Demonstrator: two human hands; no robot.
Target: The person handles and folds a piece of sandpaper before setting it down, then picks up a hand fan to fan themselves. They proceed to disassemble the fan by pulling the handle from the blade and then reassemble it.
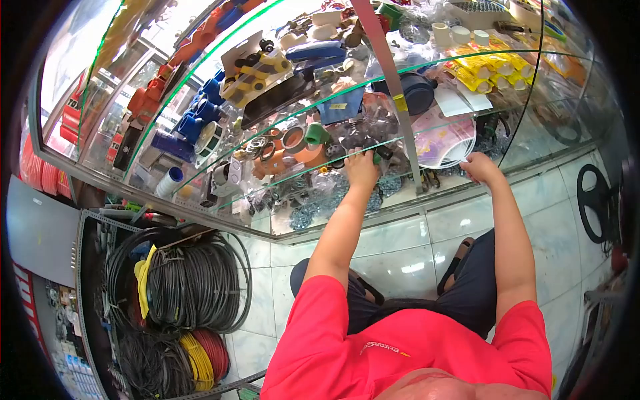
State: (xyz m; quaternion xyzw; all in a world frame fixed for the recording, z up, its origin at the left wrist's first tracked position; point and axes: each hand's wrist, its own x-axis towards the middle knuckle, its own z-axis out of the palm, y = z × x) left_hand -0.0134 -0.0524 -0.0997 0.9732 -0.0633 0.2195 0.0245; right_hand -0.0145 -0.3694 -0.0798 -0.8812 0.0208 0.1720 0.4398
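Note:
My left hand [362, 168] reaches into the glass display case, fingers stretched forward at dark plastic-wrapped parts [357, 137] on a lower shelf. Beside its fingertips lie a green fitting [317, 134] and an orange-brown ring-shaped fitting [294, 139]. To the right, my right hand [481, 168] is closed at the lower edge of a round hand fan [443, 139]. The fan has a pink and purple print and white ribs, and it stands tilted against the case front. Below my left hand, small bagged metal pieces [320, 208] cover the bottom shelf.
A slanted metal post [393, 87] divides the case front, and glass shelf edges run across it. Yellow packets [490, 70] fill an upper shelf. Coils of black cable [193, 287] stand on the floor at left. A black handwheel-like ring [592, 203] is at right.

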